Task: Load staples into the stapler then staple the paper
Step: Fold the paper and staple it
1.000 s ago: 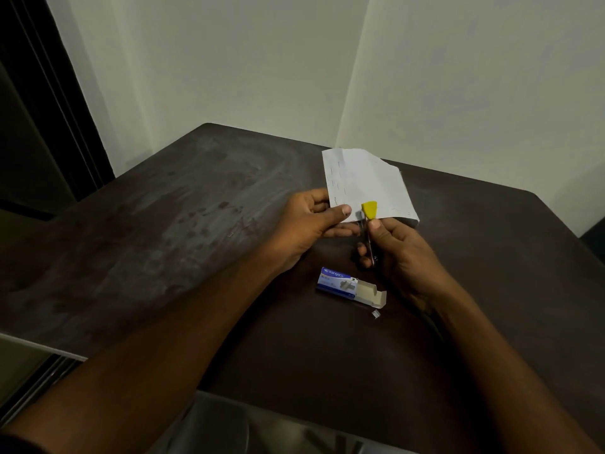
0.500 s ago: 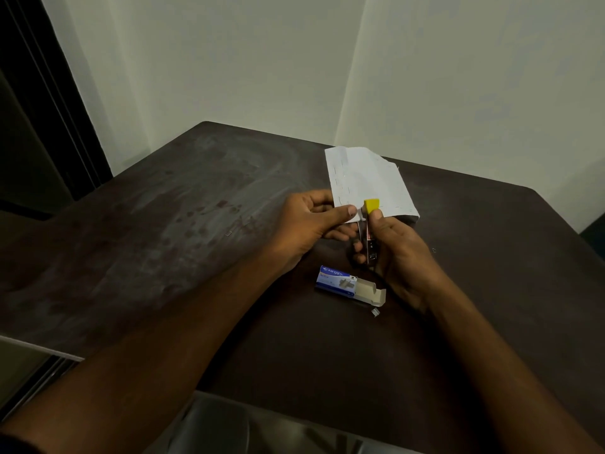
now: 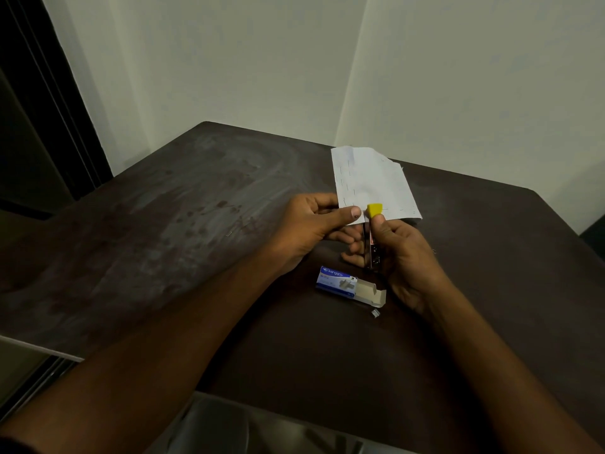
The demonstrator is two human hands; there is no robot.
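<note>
Dark scuffed surface (image 3: 163, 224); left hand (image 3: 307, 227) pinched the thin, floppy paper (image 3: 370, 181) by its near edge, right hand (image 3: 402, 253) closed round the small rigid stapler (image 3: 372, 237), easy to grip mid-body

**Dim, soft light with wide-angle bending at the edges**

The scene is dim and low in contrast. The pale walls (image 3: 262, 60) from 11 to 2 o'clock are the brightest area, evenly lit and greenish-grey. The dark table (image 3: 163, 224) shows a dull, patchy sheen toward 9 o'clock, without hard glare. The white paper (image 3: 370, 178) stands out just above centre. Shadows are soft, deepest under the forearms near 6 o'clock. The far left at 9 to 10 o'clock falls almost black. Straight lines bow outward toward the borders. Fine detail is smeared and grainy throughout.
</note>
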